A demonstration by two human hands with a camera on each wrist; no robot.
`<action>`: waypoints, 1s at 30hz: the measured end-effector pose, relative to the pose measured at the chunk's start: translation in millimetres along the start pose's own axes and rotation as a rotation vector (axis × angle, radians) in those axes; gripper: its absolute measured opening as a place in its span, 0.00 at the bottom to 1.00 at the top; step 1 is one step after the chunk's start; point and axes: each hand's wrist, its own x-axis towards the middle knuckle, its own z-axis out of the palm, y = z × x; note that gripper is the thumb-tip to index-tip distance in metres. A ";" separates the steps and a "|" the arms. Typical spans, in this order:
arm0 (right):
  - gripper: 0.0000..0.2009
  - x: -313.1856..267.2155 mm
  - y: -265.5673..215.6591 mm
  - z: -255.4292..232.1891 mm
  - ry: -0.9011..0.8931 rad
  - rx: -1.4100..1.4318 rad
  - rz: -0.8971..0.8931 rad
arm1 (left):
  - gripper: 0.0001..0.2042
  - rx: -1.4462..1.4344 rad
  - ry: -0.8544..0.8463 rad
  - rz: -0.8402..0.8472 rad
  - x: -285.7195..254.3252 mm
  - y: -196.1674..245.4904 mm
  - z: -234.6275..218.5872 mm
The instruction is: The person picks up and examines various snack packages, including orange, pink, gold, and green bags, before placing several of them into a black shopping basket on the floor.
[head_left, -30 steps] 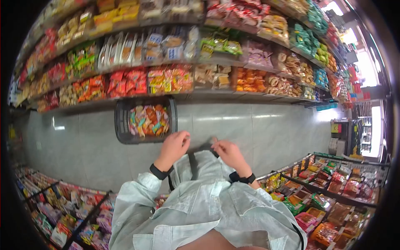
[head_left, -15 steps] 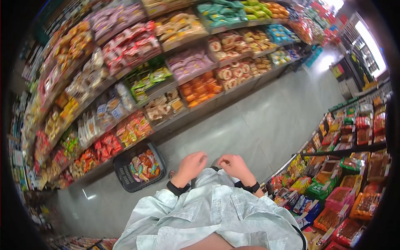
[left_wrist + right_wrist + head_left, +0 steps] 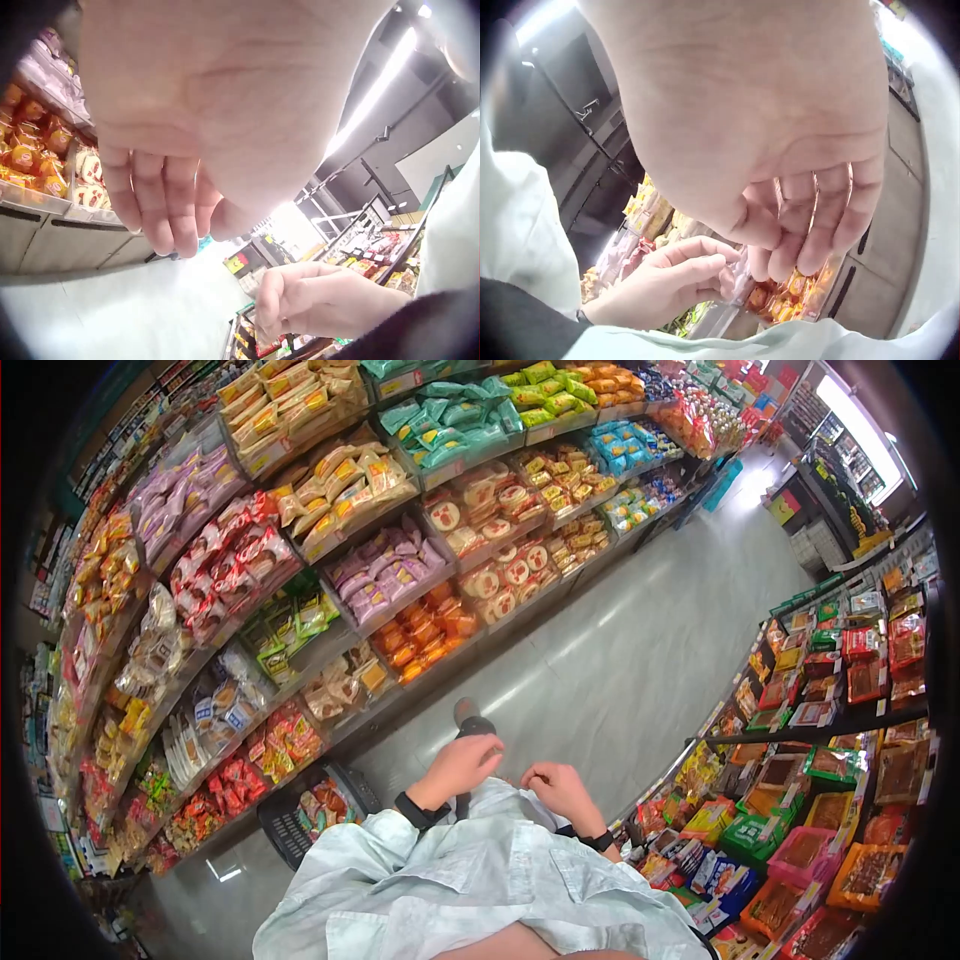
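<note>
My left hand (image 3: 463,768) hovers in front of my body with loosely bent fingers and nothing in it. Beside it, to the right, my right hand (image 3: 561,792) is held at a similar height, also with nothing in it and its fingers loosely curled. Each wrist view shows a bare palm with relaxed fingers. On the floor to the left, a dark shopping basket (image 3: 287,834) holds several small wrapped snacks (image 3: 325,806); my sleeve partly covers it. Orange-wrapped snacks (image 3: 426,632) fill a low shelf bin ahead of the left hand.
A tiered shelf of packaged snacks runs along the left, with purple packets (image 3: 388,572) and teal packets (image 3: 452,422). Grey floor (image 3: 620,650) stretches ahead between it and a slanted rack of boxed snacks (image 3: 800,780) on the right. One shoe (image 3: 464,710) shows ahead of the hands.
My view has turned right and moved along the aisle, so the shelves slant and the basket now sits lower left, partly behind my sleeve. Both hands stay empty before my body.
</note>
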 end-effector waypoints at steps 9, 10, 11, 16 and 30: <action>0.09 133.4 -35.8 -65.7 0.165 -0.068 0.027 | 0.11 0.112 0.040 0.082 132.3 -54.5 -73.2; 0.09 150.6 -39.6 -71.7 0.172 -0.086 0.019 | 0.11 0.126 0.043 0.114 144.1 -56.3 -82.1; 0.09 164.9 -44.0 -77.2 0.175 -0.106 0.015 | 0.11 0.136 0.045 0.144 155.4 -57.4 -90.1; 0.09 229.7 -77.9 -93.1 0.133 -0.051 -0.043 | 0.10 0.082 0.110 0.104 182.7 -65.5 -119.7; 0.07 462.1 -131.2 -212.3 0.308 0.100 -0.323 | 0.10 0.015 0.461 -0.431 243.6 -77.0 -177.4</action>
